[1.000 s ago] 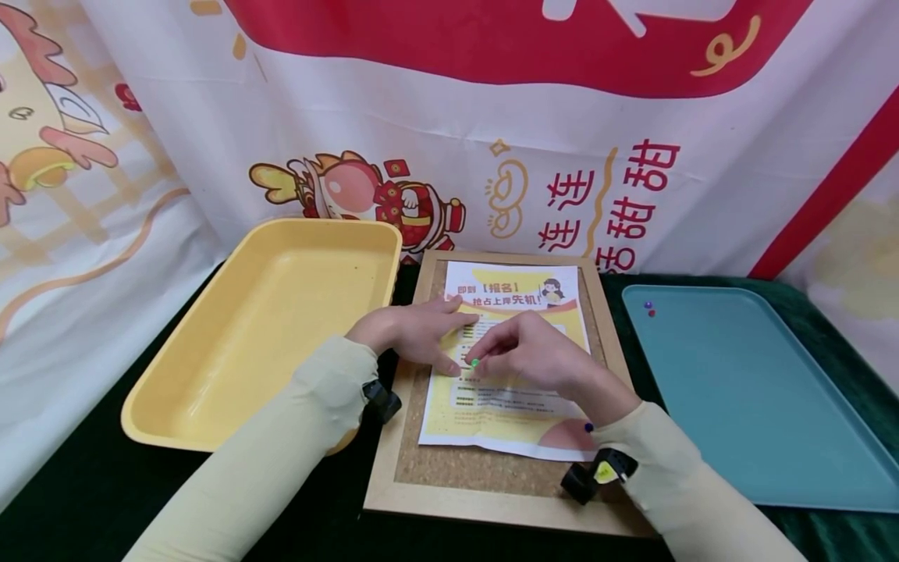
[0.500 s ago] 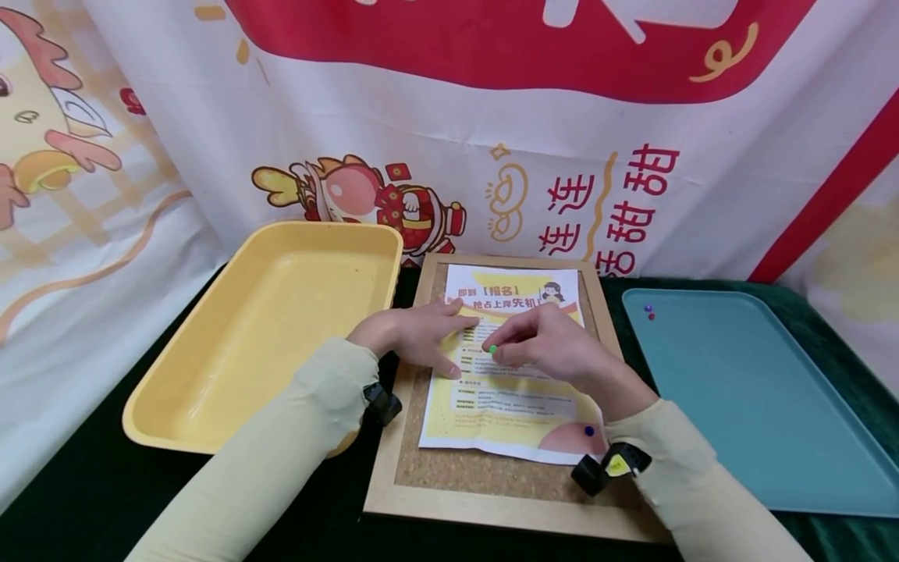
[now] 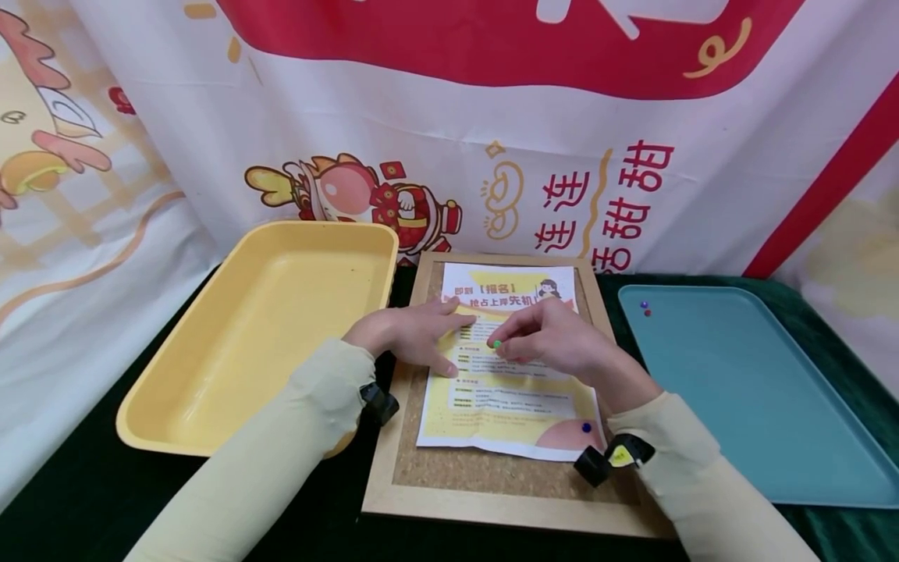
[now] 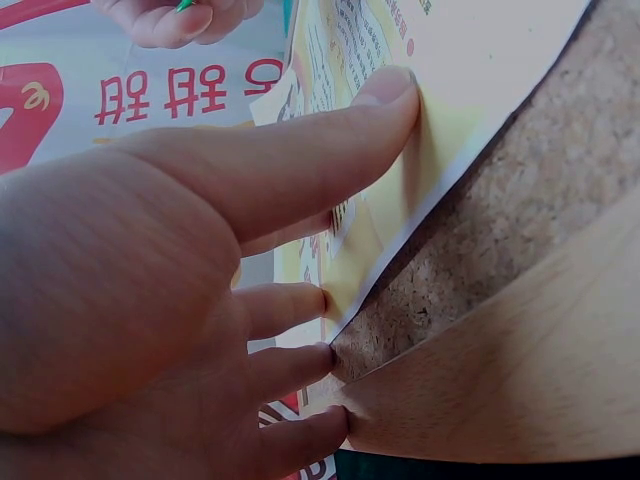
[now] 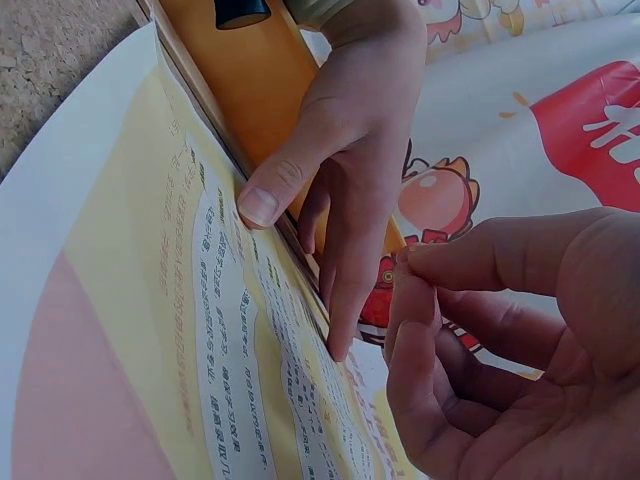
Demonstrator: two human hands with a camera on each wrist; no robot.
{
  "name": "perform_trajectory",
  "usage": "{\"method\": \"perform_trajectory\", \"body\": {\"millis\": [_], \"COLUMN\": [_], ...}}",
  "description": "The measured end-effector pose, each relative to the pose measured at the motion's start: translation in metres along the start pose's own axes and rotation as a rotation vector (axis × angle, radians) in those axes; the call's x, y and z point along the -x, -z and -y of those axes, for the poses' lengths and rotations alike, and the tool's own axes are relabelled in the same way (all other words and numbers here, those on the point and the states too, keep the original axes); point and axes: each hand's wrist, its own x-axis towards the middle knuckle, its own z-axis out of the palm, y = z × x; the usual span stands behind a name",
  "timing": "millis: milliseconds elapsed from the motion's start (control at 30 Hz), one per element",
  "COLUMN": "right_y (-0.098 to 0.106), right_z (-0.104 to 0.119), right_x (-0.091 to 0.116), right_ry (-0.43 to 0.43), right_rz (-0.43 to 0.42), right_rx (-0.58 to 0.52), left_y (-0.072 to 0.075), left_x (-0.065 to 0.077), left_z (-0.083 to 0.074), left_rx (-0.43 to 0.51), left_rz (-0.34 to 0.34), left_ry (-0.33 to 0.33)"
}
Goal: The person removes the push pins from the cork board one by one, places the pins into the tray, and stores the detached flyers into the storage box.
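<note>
A printed yellow-and-white sheet of paper (image 3: 485,428) lies on a wood-framed cork board (image 3: 449,472). My left hand (image 3: 420,336) rests over the sheet's left edge with fingers spread. Its thumb touches the paper, and in the left wrist view the lower fingertips (image 4: 320,428) reach the board's frame. Above the middle of the sheet, my right hand (image 3: 558,347) pinches a small green push pin (image 3: 497,344) between thumb and forefinger. The left wrist view shows the pin apart from the paper. A dark blue push pin (image 3: 586,428) sits at the sheet's lower right corner.
A deep yellow tray (image 3: 246,343) stands left of the board, under the left forearm. On the right lies a blue-green tray (image 3: 758,406) with a purple-blue pin (image 3: 644,304) and a red pin (image 3: 648,313). A printed cloth (image 3: 421,109) hangs behind.
My right hand has moved up and to the right over the sheet with the green push pin, bringing the blue pin fully into sight. The left hand has kept its place.
</note>
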Motion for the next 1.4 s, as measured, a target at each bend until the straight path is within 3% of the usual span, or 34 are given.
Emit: {"method": "perform_trajectory", "body": {"millis": [300,633,1133,1400], "right_y": [0.003,0.01,0.023,0.031], "right_z": [-0.003,-0.006,-0.014,-0.019], "right_x": [0.0,-0.002,-0.002,-0.001], "right_ry": [0.031,-0.009,0.023,-0.007], "right_rz": [0.004,-0.024,-0.03,-0.056], "right_rx": [-0.007,-0.037,-0.022,-0.034], "left_y": [0.0,0.0,-0.001,-0.001], "left_x": [0.0,0.0,-0.002,0.0], "left_z": [0.0,-0.001,-0.001,-0.002], "left_rx": [-0.001,0.001,-0.008,-0.004], "left_rz": [-0.002,-0.002,-0.007,-0.007], "left_ry": [0.001,0.003,0.006,-0.002]}}
